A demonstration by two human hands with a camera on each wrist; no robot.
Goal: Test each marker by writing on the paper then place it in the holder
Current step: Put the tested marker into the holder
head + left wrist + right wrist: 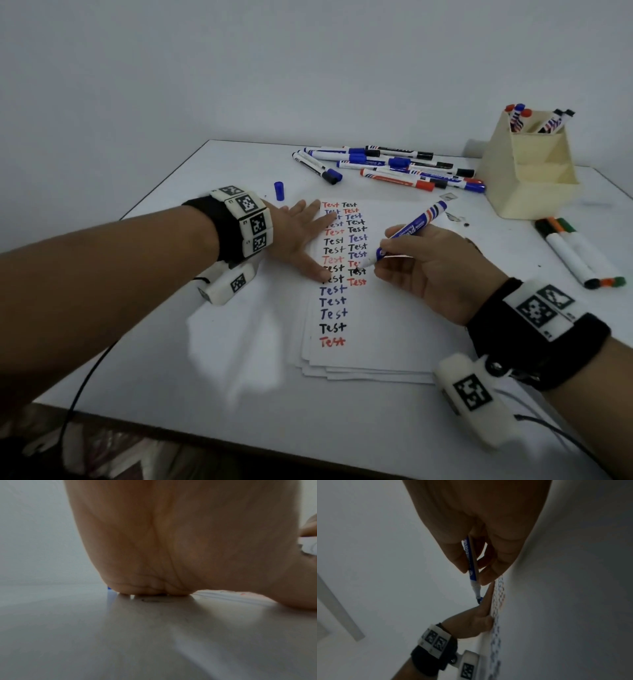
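- table (239,342): smooth white top, faintly glossy (it mirrors the palm in the left wrist view)
- paper (394,325): matt white sheets
- holder (527,178): matt cream plastic
- marker (407,233): glossy plastic barrel

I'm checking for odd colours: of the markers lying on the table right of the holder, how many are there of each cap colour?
Black-capped marker: 1
Orange-capped marker: 1
Green-capped marker: 1
Total: 3
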